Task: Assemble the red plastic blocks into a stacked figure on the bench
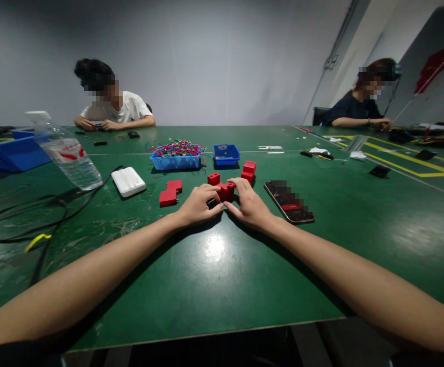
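Note:
My left hand (202, 205) and my right hand (248, 202) rest on the green table at its middle, thumb tips almost touching. Between their curved fingers stand red blocks (225, 191), with fingertips of both hands at their sides. Another red block (213, 178) is just behind my left fingers. A pair of red blocks with metal pins (171, 192) lies left of my left hand. More red blocks (248, 172) stand behind my right hand.
Around them on the table (214, 285) are a phone (283, 204), white power bank (128, 182), tilted bottle (71, 155), black cable (65, 219), blue tray of coloured wires (176, 162) and small blue tray (226, 155). Two people sit across the table.

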`<action>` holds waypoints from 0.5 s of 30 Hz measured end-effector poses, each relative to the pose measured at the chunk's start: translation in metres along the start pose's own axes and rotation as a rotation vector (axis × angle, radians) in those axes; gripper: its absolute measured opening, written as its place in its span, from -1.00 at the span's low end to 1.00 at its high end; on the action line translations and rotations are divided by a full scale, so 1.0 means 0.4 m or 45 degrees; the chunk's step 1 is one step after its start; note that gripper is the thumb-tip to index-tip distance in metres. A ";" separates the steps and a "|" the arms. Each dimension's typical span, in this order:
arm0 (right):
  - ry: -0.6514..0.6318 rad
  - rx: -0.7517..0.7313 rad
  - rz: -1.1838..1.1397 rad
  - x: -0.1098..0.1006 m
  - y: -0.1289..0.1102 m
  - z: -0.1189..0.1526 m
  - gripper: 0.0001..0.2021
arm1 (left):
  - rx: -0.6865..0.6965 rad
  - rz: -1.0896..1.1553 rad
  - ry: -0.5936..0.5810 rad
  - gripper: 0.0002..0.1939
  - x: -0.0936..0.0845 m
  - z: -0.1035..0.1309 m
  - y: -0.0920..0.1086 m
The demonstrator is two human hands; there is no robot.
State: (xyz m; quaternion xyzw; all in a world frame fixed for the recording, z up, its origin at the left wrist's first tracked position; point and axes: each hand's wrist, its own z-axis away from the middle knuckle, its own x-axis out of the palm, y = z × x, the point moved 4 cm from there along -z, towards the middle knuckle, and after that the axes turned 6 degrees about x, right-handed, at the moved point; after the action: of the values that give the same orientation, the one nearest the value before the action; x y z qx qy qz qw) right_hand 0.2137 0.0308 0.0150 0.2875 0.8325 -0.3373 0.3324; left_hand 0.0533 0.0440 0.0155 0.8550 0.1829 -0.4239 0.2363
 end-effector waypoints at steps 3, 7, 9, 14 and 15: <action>-0.068 -0.003 -0.004 0.006 0.003 0.000 -0.53 | 0.073 0.066 0.005 -0.82 0.000 0.002 0.008; -0.147 0.012 -0.021 0.012 0.006 0.001 -0.60 | 0.028 0.056 0.066 -0.85 -0.008 0.004 0.014; -0.144 0.014 -0.032 0.013 0.009 0.000 -0.60 | -0.079 0.007 0.094 -0.83 -0.011 0.004 0.009; -0.107 -0.021 -0.069 0.014 0.015 0.000 -0.63 | -0.416 -0.211 -0.004 -0.74 0.000 0.006 -0.020; -0.105 -0.035 -0.077 0.015 0.014 0.001 -0.64 | -0.431 -0.236 -0.038 -0.69 0.005 0.007 -0.023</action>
State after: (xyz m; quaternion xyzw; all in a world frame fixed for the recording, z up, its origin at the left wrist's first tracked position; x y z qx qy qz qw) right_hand 0.2141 0.0356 0.0083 0.2437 0.8310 -0.3472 0.3599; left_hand 0.0479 0.0504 0.0103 0.7763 0.3259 -0.4196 0.3393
